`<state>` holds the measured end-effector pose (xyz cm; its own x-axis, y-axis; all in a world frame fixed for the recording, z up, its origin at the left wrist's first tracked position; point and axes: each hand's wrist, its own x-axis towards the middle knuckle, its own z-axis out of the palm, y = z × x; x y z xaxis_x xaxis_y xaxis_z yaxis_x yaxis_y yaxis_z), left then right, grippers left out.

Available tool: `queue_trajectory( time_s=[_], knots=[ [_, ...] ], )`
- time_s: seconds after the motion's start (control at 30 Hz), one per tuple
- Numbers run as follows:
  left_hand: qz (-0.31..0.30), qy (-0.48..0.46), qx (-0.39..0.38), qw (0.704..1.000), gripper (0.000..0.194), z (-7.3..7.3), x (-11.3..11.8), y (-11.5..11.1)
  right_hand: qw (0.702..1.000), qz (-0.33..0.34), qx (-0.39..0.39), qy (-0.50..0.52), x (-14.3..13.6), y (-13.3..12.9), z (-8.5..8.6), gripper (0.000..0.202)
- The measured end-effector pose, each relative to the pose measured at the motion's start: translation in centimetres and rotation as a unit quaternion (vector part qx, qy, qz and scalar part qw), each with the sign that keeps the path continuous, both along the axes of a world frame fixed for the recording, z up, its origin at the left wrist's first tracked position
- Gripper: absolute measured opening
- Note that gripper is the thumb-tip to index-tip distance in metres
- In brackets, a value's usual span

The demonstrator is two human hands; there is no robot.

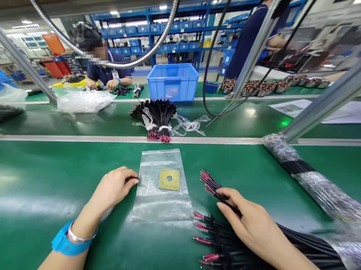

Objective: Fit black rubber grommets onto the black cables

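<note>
As R hand pinches, wires w/in grip

Right hand pinching cables, plastic bag

We log glossy green worktop, light glaring off it. Middle: clear plastic bag lying flat; yellow square pad with round hole on or in it, we can't tell which. Lower right: we see pile of black cables, reddish ends pointing left. Right: plastic-wrapped bundle lying slantwise, far end at pale strip.
</note>
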<state>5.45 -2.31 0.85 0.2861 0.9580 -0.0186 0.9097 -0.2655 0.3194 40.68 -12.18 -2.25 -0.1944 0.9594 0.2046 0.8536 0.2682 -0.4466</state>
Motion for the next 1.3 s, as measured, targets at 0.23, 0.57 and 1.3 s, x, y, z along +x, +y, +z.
queue_trajectory(
  time_s=[0.23,0.57,1.3],
  knots=[
    [0.021,-0.289,-0.183,0.939,0.037,0.2,3.6,-1.2,0.996,-0.016,-0.055,0.067,-0.8,-0.2,1.2,0.015],
    [-0.241,0.111,0.190,0.945,0.027,-1.5,10.9,-0.9,0.994,-0.005,-0.059,0.091,-0.9,0.0,1.3,0.016],
    [0.046,-0.597,-0.301,0.742,0.026,-1.8,15.3,-4.8,0.972,-0.006,-0.111,0.206,-0.5,0.4,2.7,0.009]
  ],
)
